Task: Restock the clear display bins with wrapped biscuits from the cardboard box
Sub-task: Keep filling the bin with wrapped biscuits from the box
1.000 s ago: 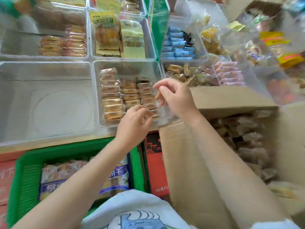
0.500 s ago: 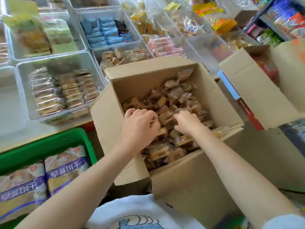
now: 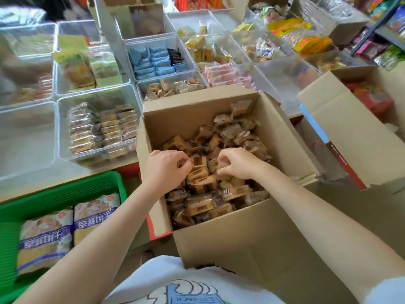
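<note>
Both hands down in the cardboard box; left hand fingers curled into the pile of wrapped biscuits, grip closing on packets at its fingertips; right hand likewise curled, pinching a packet just beside the left; exactly how many packets each holds cannot be told.

Change: a second ago both hands were over the clear display bin, setting packets into its rows; half a second ago they had dropped into the box; now the fingers are tighter on the pile. Judgement: one deposit finished, next pick-up under way; cycle repeating.

Position: biscuits lie loose and heaped in the box, directly under both grips; the target bin sits on the surface just left of the box, rows filling its near part, far part bare; box still well stocked, so many trips likely remain.
</note>
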Demonstrator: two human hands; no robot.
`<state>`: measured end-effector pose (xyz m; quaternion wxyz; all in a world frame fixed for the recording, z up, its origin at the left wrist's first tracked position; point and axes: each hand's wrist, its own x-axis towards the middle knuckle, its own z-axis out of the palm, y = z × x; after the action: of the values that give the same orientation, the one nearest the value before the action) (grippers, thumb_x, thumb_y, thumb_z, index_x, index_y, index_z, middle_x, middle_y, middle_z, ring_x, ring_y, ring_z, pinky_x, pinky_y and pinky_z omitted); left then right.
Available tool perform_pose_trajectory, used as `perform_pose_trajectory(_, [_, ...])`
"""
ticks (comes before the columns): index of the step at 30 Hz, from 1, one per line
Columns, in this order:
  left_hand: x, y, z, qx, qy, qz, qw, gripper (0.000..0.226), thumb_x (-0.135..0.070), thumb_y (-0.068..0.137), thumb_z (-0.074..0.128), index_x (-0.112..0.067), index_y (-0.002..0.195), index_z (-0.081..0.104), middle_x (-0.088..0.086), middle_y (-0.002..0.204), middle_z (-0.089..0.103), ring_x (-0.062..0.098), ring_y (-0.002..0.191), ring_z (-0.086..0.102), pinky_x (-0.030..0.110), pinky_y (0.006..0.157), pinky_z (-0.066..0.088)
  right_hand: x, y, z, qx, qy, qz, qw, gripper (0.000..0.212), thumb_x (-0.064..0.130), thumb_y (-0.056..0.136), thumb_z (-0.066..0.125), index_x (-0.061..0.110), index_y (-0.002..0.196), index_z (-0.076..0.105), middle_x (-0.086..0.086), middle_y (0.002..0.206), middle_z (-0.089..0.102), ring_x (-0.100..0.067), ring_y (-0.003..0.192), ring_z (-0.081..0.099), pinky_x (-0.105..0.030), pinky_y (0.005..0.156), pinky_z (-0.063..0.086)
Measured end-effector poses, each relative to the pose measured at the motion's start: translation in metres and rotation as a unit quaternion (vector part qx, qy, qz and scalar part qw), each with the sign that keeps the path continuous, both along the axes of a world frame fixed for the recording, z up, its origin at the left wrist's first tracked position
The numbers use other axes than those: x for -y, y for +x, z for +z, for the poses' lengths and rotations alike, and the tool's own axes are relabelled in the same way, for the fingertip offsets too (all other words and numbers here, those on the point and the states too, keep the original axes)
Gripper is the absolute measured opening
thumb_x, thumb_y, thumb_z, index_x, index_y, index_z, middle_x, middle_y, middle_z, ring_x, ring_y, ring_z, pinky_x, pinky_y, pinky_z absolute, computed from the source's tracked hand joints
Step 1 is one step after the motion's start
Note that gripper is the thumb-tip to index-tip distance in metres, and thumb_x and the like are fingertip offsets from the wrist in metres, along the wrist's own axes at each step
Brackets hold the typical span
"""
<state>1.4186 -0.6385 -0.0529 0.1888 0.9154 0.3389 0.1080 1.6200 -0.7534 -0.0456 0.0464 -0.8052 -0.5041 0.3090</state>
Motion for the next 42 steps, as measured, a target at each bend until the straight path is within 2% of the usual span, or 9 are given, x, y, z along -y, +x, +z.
perform_pose_trajectory(3, [0.001,-0.004,0.011,0.065,-0.153,0.027,0.986,0.021,-0.049,0.097,0.058,-0.037,0.11,0.069,-0.021,0.098,0.067,-0.001,0.089,0.062,0.026,0.086,0.05,-0.013,-0.013,0.026,-0.109,0.098,-0.01,0.989,0.031,0.041,0.091,0.071,0.021,0.115,0.068,0.007,0.112,0.066,-0.013,0.106,0.06,-0.03,0.09,0.051])
perform_pose_trajectory(6, [0.001,-0.013,0.024,0.186,-0.376,0.05,0.906,0.036,-0.053,0.086,0.067,-0.03,0.113,0.065,-0.009,0.098,0.073,0.006,0.088,0.069,0.023,0.072,0.056,-0.032,-0.037,0.05,-0.213,0.173,-0.024,0.961,0.025,0.039,0.097,0.063,0.023,0.115,0.071,0.007,0.106,0.071,-0.008,0.101,0.066,-0.025,0.087,0.055])
perform_pose_trajectory(10, [-0.031,-0.048,0.044,0.272,-0.464,0.123,0.834,0.028,-0.029,0.094,0.068,-0.014,0.116,0.066,0.009,0.095,0.075,0.016,0.075,0.071,0.024,0.059,0.055,-0.073,-0.07,0.067,-0.302,0.177,-0.066,0.934,0.027,0.041,0.103,0.051,0.026,0.118,0.069,0.006,0.103,0.074,-0.009,0.097,0.07,-0.032,0.084,0.059])
perform_pose_trajectory(16, [-0.105,-0.131,0.031,0.357,-0.501,0.125,0.779,0.042,-0.018,0.084,0.077,-0.018,0.124,0.063,0.009,0.115,0.071,0.026,0.102,0.072,0.04,0.087,0.06,-0.154,-0.126,0.072,-0.219,0.156,0.086,0.959,0.022,0.024,0.093,0.072,0.036,0.111,0.068,0.013,0.1,0.069,0.0,0.087,0.062,-0.011,0.076,0.047])
perform_pose_trajectory(23, [-0.18,-0.188,-0.005,0.403,-0.57,0.152,0.7,0.056,-0.007,0.087,0.064,-0.021,0.139,0.051,0.003,0.124,0.066,0.025,0.108,0.069,0.029,0.087,0.057,-0.28,-0.19,0.033,-0.061,0.119,0.164,0.977,0.028,0.023,0.087,0.076,0.026,0.114,0.07,0.005,0.109,0.067,-0.017,0.102,0.061,-0.037,0.091,0.051])
perform_pose_trajectory(27, [-0.223,-0.211,-0.063,0.153,-0.32,0.213,0.911,0.066,-0.018,0.094,0.06,-0.022,0.155,0.034,-0.002,0.156,0.037,0.017,0.141,0.039,0.04,0.116,0.036,-0.333,-0.201,-0.01,0.094,0.114,0.109,0.983,0.022,0.019,0.09,0.07,0.026,0.108,0.062,0.006,0.102,0.058,-0.023,0.107,0.054,-0.038,0.092,0.049])
perform_pose_trajectory(29, [-0.23,-0.222,-0.09,0.007,-0.238,0.175,0.955,0.071,-0.026,0.093,0.059,-0.023,0.157,0.03,-0.001,0.165,0.025,0.02,0.153,0.019,0.043,0.126,0.016,-0.346,-0.202,-0.031,0.145,0.078,0.084,0.983,0.022,0.019,0.093,0.066,0.025,0.113,0.059,0.0,0.109,0.058,-0.028,0.112,0.05,-0.042,0.097,0.045])
perform_pose_trajectory(35, [-0.225,-0.232,-0.117,-0.109,-0.152,0.093,0.978,0.079,-0.035,0.096,0.051,-0.028,0.161,0.008,-0.001,0.17,0.0,0.019,0.155,-0.013,0.042,0.124,-0.003,-0.363,-0.207,-0.079,0.092,-0.054,0.069,0.992,0.031,0.019,0.092,0.07,0.025,0.122,0.064,-0.004,0.127,0.061,-0.023,0.104,0.057,-0.031,0.085,0.046])
perform_pose_trajectory(42, [-0.249,-0.221,-0.113,-0.052,-0.168,0.139,0.975,0.041,-0.035,0.095,0.053,-0.025,0.135,0.051,-0.005,0.144,0.055,0.018,0.15,0.025,0.04,0.106,0.044,-0.38,-0.21,-0.097,-0.018,-0.093,0.012,0.995,0.01,0.035,0.09,0.073,0.026,0.095,0.072,0.009,0.096,0.065,-0.017,0.102,0.063,-0.029,0.082,0.047])
